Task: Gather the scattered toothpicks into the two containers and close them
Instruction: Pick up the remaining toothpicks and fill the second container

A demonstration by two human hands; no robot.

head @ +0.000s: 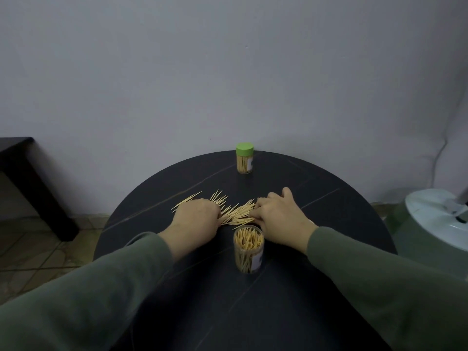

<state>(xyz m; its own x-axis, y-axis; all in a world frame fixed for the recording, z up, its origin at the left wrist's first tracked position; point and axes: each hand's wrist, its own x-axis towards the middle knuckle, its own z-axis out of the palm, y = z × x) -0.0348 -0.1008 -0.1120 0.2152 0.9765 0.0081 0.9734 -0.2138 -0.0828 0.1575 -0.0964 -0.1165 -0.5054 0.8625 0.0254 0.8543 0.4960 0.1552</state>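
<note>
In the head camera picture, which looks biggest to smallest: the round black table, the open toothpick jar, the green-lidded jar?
1. Round black table, by far the largest.
2. Open toothpick jar.
3. Green-lidded jar.

The open jar stands nearer the camera, so its lead over the other jar may be only nearness; the two could be the same size.

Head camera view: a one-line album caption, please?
Two hands gather pale wooden toothpicks beside an open clear container.
</note>
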